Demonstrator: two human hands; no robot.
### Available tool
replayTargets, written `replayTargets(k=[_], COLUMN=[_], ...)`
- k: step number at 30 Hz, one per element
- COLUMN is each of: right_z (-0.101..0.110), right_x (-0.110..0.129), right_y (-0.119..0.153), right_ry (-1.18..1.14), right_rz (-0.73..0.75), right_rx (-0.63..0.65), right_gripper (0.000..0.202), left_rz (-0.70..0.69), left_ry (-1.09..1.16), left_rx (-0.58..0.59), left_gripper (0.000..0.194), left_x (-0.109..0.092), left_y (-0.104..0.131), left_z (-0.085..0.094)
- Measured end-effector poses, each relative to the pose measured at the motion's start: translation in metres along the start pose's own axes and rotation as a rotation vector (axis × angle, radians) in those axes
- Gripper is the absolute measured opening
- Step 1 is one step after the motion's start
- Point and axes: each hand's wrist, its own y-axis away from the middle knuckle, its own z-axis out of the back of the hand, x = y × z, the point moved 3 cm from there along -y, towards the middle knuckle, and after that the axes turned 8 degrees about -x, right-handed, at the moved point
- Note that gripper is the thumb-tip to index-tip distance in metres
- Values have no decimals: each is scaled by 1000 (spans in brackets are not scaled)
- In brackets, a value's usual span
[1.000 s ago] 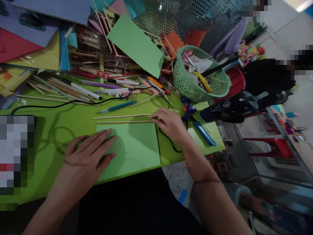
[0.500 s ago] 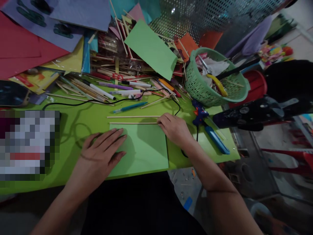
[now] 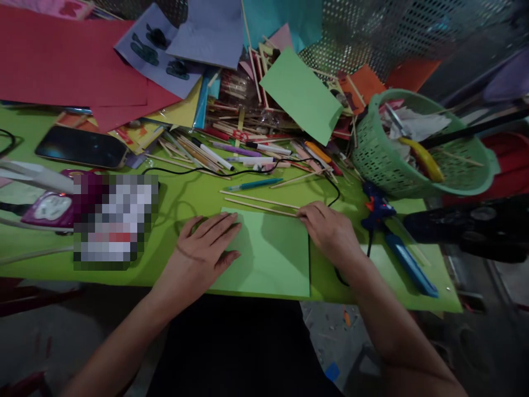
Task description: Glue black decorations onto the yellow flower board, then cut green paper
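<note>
A light green sheet of paper [image 3: 279, 256] lies at the table's front edge. My left hand [image 3: 206, 248] rests flat on its left side, fingers spread. Along the sheet's far edge run two thin wooden sticks [image 3: 260, 202], nearly parallel with a small gap between them. The fingers of my right hand [image 3: 330, 229] are pinched together at the right ends of these sticks, hiding their tips. Beyond the sticks lies a teal pen [image 3: 256, 184]. To the right of my right hand is a dark blue glue gun [image 3: 375, 207], near a blue-handled cutter [image 3: 411, 264].
A green plastic basket [image 3: 382, 160] holding scraps and a yellow-handled tool stands at the right. Pens, sticks and coloured paper are piled at the back, with a black cable [image 3: 248, 172] in front. A phone [image 3: 82, 146] and a blurred-out box [image 3: 118, 220] lie left.
The view has swung left, bringing the phone and more of the table's left side into sight. The two sticks lie closer together. My left hand stays flat on the paper.
</note>
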Motion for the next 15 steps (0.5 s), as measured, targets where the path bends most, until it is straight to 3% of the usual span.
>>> replayTargets(k=[15], right_z=[1], right_x=[0], right_y=[2], right_ry=[-7], right_rz=[55], right_rx=[21], right_gripper=[18], left_rz=[-34], left_ry=[-37], left_rx=[-24], left_gripper=[38], left_x=[2], left_y=[1], left_z=[-1])
